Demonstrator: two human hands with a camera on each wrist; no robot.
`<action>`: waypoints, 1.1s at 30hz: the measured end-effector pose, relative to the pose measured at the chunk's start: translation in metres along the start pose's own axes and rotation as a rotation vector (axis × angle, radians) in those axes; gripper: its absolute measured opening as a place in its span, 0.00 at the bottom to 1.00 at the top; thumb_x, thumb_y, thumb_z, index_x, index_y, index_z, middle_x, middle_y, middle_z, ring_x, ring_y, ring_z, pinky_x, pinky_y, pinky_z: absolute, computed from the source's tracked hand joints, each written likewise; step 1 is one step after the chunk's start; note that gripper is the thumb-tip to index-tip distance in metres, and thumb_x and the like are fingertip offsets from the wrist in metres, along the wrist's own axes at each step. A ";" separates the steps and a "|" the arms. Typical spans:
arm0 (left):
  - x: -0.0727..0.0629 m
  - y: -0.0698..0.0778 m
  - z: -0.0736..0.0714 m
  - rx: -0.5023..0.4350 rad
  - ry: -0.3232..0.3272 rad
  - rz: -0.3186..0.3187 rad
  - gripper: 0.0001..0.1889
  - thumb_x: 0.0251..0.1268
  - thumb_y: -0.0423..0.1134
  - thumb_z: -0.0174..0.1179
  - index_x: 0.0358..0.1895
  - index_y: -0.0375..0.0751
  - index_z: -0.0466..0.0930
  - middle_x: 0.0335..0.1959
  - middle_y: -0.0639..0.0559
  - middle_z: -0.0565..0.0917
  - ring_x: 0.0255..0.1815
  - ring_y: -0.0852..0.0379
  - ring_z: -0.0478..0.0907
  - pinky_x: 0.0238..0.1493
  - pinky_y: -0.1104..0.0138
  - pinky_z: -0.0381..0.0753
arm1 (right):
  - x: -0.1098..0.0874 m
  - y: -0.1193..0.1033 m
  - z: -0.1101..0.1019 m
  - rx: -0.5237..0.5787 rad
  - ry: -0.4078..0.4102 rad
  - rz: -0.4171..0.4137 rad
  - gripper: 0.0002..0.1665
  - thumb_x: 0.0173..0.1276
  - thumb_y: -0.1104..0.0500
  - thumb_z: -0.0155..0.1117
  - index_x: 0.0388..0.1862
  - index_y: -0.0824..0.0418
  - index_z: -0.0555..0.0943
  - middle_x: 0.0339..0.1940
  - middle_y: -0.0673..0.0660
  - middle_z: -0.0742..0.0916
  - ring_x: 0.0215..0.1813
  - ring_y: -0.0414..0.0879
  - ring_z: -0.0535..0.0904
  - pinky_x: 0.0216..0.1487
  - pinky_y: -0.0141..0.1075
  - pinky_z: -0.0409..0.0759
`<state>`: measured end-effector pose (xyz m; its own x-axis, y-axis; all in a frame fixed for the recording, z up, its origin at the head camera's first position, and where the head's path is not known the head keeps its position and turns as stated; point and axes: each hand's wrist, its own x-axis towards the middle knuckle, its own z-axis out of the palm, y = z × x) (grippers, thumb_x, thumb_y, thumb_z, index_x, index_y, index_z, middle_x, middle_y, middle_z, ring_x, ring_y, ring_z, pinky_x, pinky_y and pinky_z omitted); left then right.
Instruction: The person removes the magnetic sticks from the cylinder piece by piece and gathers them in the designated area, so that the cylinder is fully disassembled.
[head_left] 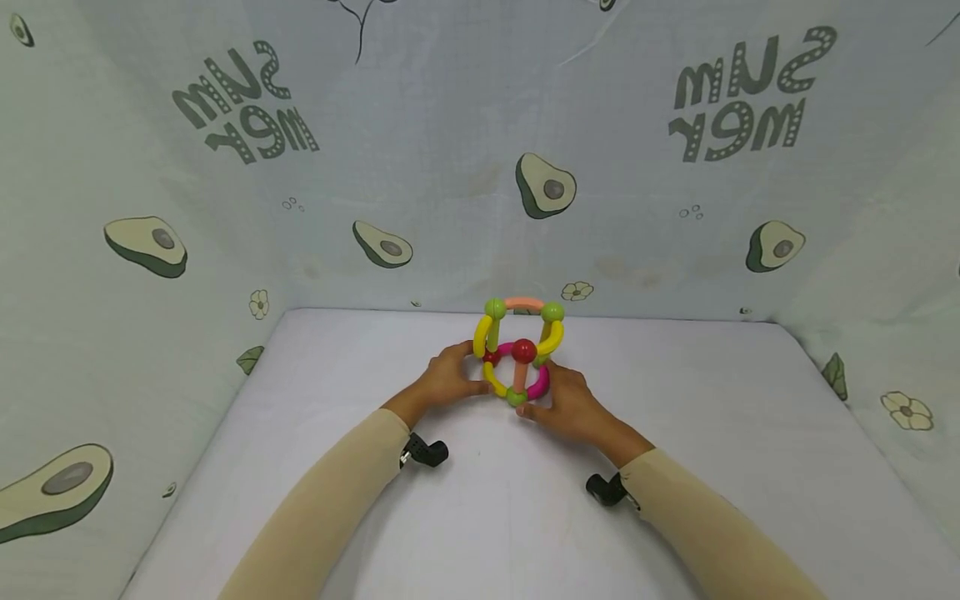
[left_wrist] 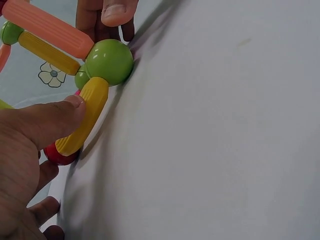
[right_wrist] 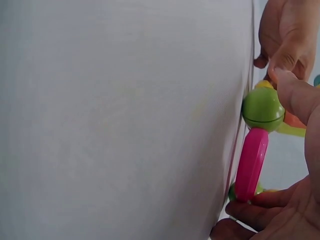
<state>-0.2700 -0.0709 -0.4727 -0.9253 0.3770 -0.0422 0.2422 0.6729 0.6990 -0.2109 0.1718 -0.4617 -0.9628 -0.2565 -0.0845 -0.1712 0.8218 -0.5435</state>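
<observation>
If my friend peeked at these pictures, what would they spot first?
Most likely the toy, bright in pink, yellow, red and green, held between the left hand and the right hand near the far edge of the pale table. Next, perhaps, the avocado printed on the cloth, above the toy in the head view.

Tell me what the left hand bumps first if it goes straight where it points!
Likely the low yellow stick: the left hand's thumb seems to touch it. Depth past there is hard to judge.
</observation>
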 end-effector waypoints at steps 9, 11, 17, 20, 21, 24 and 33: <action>-0.004 0.004 -0.002 0.041 -0.011 -0.010 0.41 0.59 0.50 0.76 0.74 0.44 0.70 0.72 0.46 0.73 0.75 0.43 0.64 0.73 0.41 0.59 | -0.004 -0.004 0.002 -0.018 0.006 0.004 0.63 0.64 0.44 0.76 0.81 0.73 0.52 0.77 0.71 0.67 0.77 0.71 0.57 0.73 0.61 0.61; -0.004 0.004 -0.002 0.045 -0.015 -0.012 0.41 0.59 0.50 0.76 0.74 0.43 0.70 0.72 0.46 0.73 0.75 0.43 0.65 0.74 0.42 0.59 | -0.004 -0.004 0.002 -0.025 0.008 0.002 0.63 0.64 0.44 0.77 0.81 0.73 0.52 0.77 0.71 0.67 0.77 0.71 0.57 0.73 0.62 0.61; -0.007 0.000 -0.002 0.050 -0.026 0.004 0.40 0.59 0.50 0.76 0.73 0.42 0.70 0.72 0.46 0.74 0.75 0.44 0.65 0.74 0.42 0.57 | -0.007 -0.007 0.002 -0.045 0.007 0.000 0.63 0.62 0.44 0.77 0.81 0.70 0.53 0.75 0.71 0.69 0.76 0.71 0.58 0.72 0.63 0.62; -0.007 -0.001 -0.002 0.048 -0.031 0.010 0.39 0.59 0.51 0.76 0.72 0.43 0.71 0.71 0.47 0.74 0.75 0.45 0.66 0.74 0.41 0.57 | -0.005 -0.006 0.001 -0.050 0.003 0.002 0.63 0.62 0.43 0.78 0.82 0.69 0.53 0.75 0.71 0.69 0.76 0.72 0.58 0.71 0.65 0.63; -0.007 -0.002 -0.002 0.049 -0.032 0.011 0.39 0.59 0.51 0.76 0.72 0.44 0.71 0.71 0.48 0.74 0.75 0.45 0.66 0.74 0.41 0.57 | -0.005 -0.005 0.000 -0.051 0.002 0.004 0.63 0.61 0.43 0.78 0.82 0.68 0.53 0.75 0.71 0.69 0.76 0.72 0.58 0.70 0.65 0.63; -0.007 -0.003 -0.001 0.057 -0.036 0.019 0.39 0.59 0.51 0.76 0.72 0.44 0.72 0.71 0.48 0.74 0.75 0.46 0.66 0.74 0.41 0.57 | -0.002 -0.003 -0.001 -0.059 0.000 0.014 0.63 0.61 0.44 0.78 0.82 0.67 0.53 0.74 0.71 0.70 0.76 0.72 0.58 0.68 0.66 0.66; -0.008 -0.004 -0.001 0.052 -0.031 0.031 0.41 0.58 0.51 0.76 0.73 0.42 0.70 0.72 0.48 0.73 0.75 0.46 0.65 0.74 0.43 0.60 | 0.006 0.002 -0.003 -0.083 -0.011 0.018 0.61 0.60 0.44 0.79 0.81 0.67 0.56 0.72 0.71 0.72 0.75 0.71 0.60 0.64 0.65 0.72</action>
<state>-0.2635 -0.0773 -0.4742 -0.9079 0.4170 -0.0435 0.2862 0.6922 0.6625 -0.2174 0.1729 -0.4608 -0.9636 -0.2463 -0.1037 -0.1706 0.8655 -0.4710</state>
